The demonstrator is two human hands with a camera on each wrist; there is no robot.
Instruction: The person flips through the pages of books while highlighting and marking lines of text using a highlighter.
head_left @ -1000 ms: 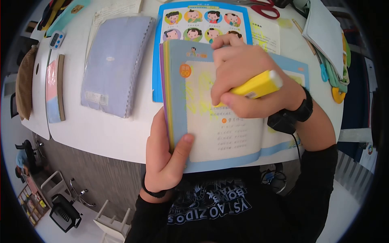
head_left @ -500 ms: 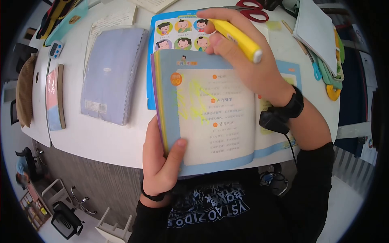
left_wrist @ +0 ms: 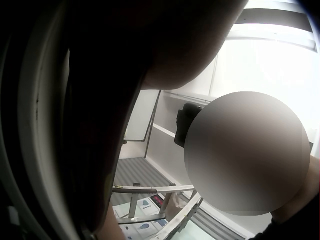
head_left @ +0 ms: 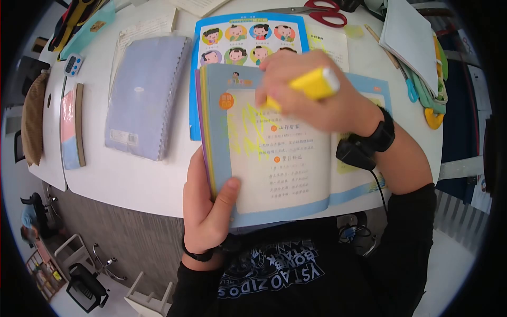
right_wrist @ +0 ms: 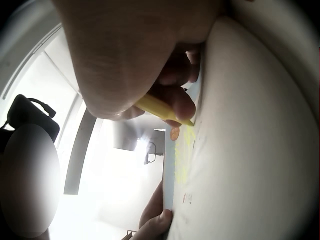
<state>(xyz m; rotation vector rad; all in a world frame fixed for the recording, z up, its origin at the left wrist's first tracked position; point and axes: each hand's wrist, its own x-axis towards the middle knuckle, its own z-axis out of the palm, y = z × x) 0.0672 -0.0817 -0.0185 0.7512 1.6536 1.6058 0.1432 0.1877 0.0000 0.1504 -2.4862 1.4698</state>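
Note:
An open book (head_left: 253, 179) with blue-bordered printed pages lies at the table's near edge. My left hand (head_left: 207, 208) grips its left edge, thumb on the page and fingers beneath. In my right hand (head_left: 322, 108) is a yellow highlighter (head_left: 315, 84), pinched between thumb and fingers over the upper part of the left page. The right wrist view shows the highlighter's tip (right_wrist: 189, 122) right at the paper, beside yellow strokes (right_wrist: 182, 160). Yellow scribbles (head_left: 245, 129) also run down the page's left side in the head view. The left wrist view is mostly dark and does not show the book's pages.
Beneath the book's far edge lies a blue booklet (head_left: 196, 105) with cartoon faces. To the left are a purple-covered notebook (head_left: 142, 95), a thin pink-and-blue book (head_left: 71, 129) and a small timer (head_left: 73, 64). Red-handled scissors (head_left: 327, 13) and white paper (head_left: 412, 42) lie at the far right.
My right hand first marked the left page, then lifted away toward the page top with the highlighter, and now is back down over the upper lines. The left hand keeps its grip.

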